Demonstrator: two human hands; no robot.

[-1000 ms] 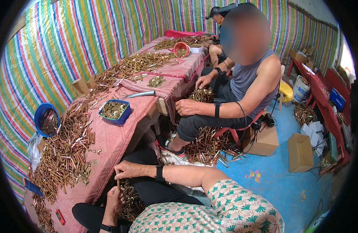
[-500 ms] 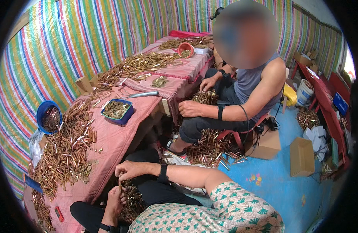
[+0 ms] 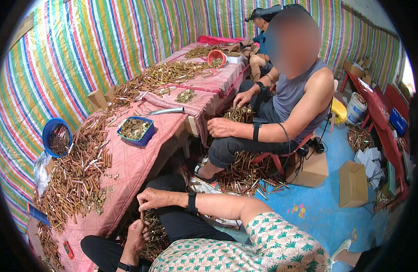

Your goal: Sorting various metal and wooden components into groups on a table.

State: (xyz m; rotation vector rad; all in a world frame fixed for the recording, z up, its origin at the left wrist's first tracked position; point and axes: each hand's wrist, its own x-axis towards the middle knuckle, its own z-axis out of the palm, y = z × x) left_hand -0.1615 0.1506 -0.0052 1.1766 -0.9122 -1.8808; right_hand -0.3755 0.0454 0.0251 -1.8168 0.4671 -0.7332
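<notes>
In front of my lap, my right hand (image 3: 155, 199) pinches the upper end of a thin brass-coloured bolt (image 3: 142, 216). Below it, my left hand (image 3: 137, 235) closes its fingers around the lower part of the same bolt, which stands roughly upright. Fine detail on the piece is too small to make out. Between my legs lies a heap of similar bolts (image 3: 155, 238), partly covered by my left hand. To the left, a long pile of loose bolts (image 3: 77, 174) spreads over the pink-covered table (image 3: 136, 174), with loose washers (image 3: 100, 199) at its near side.
A blue tub of washers (image 3: 135, 131), a small rake (image 3: 166, 110) and a blue bucket (image 3: 50, 136) are on the table. A co-worker (image 3: 290, 109) sits opposite, handling bolts; another person (image 3: 259, 45) is behind. Bolts (image 3: 249, 174) and cardboard boxes (image 3: 352, 183) lie on the blue floor.
Both hands have shifted very slightly and still hold the bolt. Another person behind the co-worker has come into view, and a shoed foot shows at the lower right.
</notes>
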